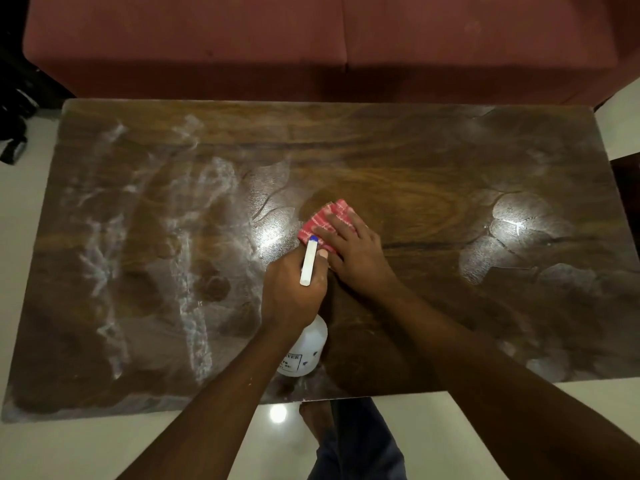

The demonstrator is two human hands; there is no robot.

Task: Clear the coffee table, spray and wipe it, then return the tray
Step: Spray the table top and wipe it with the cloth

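The wooden coffee table [433, 161] fills the view, its top streaked with wet smears and spray film, heaviest on the left half. My left hand [294, 289] grips a white spray bottle [306, 348] by its neck, and the blue-tipped nozzle [310, 259] points away from me over the middle of the table. My right hand [353, 247] lies flat on a folded red and white checked cloth [329, 216], pressing it onto the table just right of the nozzle. No tray is in view.
A dark red sofa [311, 39] runs along the table's far edge. Pale tiled floor [467, 417] shows at the near side, with my foot and trouser leg [346, 441] by the table's edge. Dark objects [14, 133] lie on the floor at the far left.
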